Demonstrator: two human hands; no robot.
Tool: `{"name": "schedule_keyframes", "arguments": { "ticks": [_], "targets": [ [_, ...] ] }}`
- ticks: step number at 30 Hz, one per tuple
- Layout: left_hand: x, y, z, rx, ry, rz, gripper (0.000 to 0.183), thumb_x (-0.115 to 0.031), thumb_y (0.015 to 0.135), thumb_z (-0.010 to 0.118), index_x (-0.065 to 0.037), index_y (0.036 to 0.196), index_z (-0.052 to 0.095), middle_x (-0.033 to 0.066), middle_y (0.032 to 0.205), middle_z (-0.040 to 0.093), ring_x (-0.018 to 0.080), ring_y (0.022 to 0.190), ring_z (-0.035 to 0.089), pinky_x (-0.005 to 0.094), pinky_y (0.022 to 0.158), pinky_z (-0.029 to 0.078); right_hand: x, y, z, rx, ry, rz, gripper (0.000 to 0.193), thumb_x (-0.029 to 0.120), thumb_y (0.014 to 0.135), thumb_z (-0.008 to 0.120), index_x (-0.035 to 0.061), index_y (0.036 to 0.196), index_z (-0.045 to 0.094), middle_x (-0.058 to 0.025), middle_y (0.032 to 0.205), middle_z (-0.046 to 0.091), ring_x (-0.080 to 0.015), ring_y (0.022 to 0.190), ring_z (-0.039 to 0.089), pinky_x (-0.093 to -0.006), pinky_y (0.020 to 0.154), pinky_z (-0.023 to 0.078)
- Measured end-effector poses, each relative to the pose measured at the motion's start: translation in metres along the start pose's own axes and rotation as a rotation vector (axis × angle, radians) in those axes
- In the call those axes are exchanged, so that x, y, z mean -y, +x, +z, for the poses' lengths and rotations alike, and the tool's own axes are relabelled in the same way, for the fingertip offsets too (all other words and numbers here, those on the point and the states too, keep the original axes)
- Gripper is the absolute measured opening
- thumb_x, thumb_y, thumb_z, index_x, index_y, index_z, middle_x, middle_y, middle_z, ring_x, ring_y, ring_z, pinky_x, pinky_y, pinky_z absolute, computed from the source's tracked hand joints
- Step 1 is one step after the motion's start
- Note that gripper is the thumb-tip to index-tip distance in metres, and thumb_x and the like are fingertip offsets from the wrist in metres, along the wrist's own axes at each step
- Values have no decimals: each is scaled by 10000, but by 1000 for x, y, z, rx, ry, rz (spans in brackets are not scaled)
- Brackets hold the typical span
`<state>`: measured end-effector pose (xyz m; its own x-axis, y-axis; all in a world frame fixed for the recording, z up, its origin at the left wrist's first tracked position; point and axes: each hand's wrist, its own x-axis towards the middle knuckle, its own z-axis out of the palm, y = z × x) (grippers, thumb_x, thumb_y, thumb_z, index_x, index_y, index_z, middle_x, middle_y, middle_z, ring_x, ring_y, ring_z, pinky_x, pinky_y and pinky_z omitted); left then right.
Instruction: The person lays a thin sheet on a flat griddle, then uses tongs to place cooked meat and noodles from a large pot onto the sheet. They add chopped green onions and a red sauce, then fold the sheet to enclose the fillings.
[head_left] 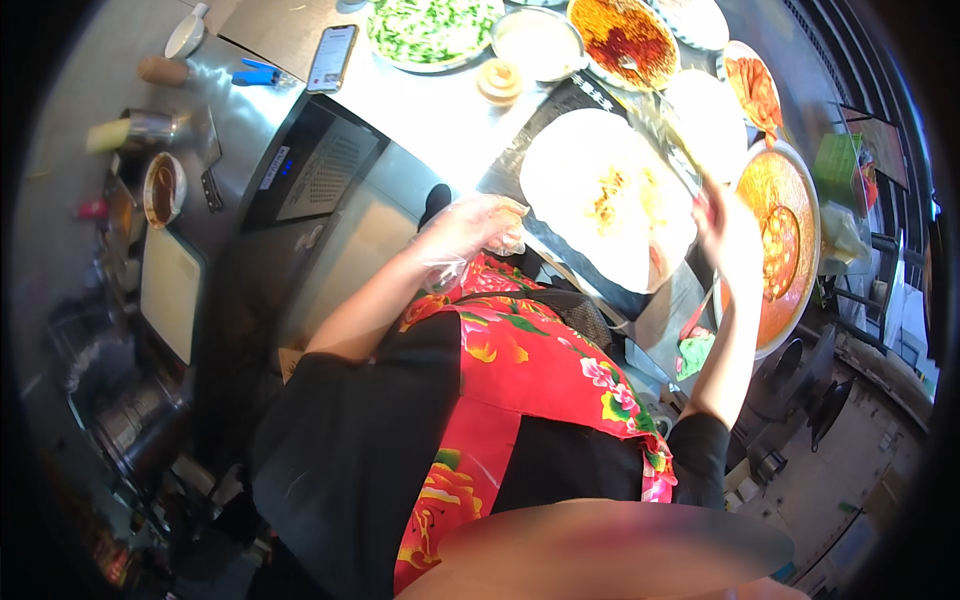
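A large pale round sheet, like a thin pancake (pixel 565 165), lies in front of me on a dark flat surface, washed out by glare. Orange-brown filling (pixel 618 195) is scattered across its middle. At its right edge, my right hand (pixel 720 220) is closed on a long metal utensil (pixel 680 150), blurred, possibly tongs. My left hand (pixel 485 222), in a loose clear plastic glove, hovers by the sheet's left edge. Its fingers are curled together; whatever they may hold is hidden.
Beyond the sheet stand a bowl of chopped greens (pixel 430 30), a bowl of red-orange seasoning (pixel 625 45) and a pale bowl (pixel 540 45). A large pan of orange-red sauce (pixel 790 240) sits at right. Leftward are a phone (pixel 331 58), a knife (pixel 211 188) and a white board (pixel 172 290).
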<state>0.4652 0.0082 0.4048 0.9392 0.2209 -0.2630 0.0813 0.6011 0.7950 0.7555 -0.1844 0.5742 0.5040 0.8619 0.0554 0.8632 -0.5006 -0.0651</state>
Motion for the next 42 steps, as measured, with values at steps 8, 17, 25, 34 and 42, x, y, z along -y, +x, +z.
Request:
{"name": "schedule_keyframes", "arguments": {
  "ticks": [8, 17, 25, 34, 42],
  "targets": [
    [-20, -11, 8, 45, 89, 254, 297, -183, 1012, 612, 20, 1229, 597, 58, 994, 673, 109, 915, 634, 271, 834, 522, 2, 266, -23, -24, -311, -157, 673, 458, 929, 651, 27, 1419, 487, -221, 1331, 610, -335, 1235, 597, -449, 1029, 467],
    [-44, -40, -44, -322, -8, 251, 294, -170, 1001, 614, -4, 1242, 589, 87, 977, 697, 136, 848, 663, 276, 761, 536, -50, 334, 10, 289, -266, 91, 582, 441, 992, 549, -91, 1226, 584, -296, 1140, 671, -396, 1068, 655, -450, 932, 485],
    [-52, -21, -33, -252, 96, 151, 327, -227, 1011, 600, -5, 1251, 609, 67, 981, 674, 127, 906, 643, 284, 847, 513, -68, 299, 11, -13, -312, 138, 451, 375, 973, 571, -8, 1210, 595, -257, 1104, 686, -394, 1059, 653, -447, 917, 495],
    [-48, 12, -37, -64, 208, 104, 325, -267, 1014, 594, 3, 1194, 617, 50, 950, 682, 106, 848, 637, 263, 752, 527, -65, 125, 10, -196, 2, 112, 538, 347, 993, 581, 39, 1424, 486, -239, 1293, 616, -347, 1235, 583, -404, 1033, 442],
    [-14, 51, -36, 136, 367, 47, 325, -238, 1016, 594, -6, 1242, 618, 80, 1026, 698, 122, 911, 662, 268, 816, 537, -22, -112, 53, 198, 182, 641, 529, 279, 1009, 588, 69, 1474, 448, -233, 1283, 628, -322, 1151, 647, -405, 985, 484]
  ]
}}
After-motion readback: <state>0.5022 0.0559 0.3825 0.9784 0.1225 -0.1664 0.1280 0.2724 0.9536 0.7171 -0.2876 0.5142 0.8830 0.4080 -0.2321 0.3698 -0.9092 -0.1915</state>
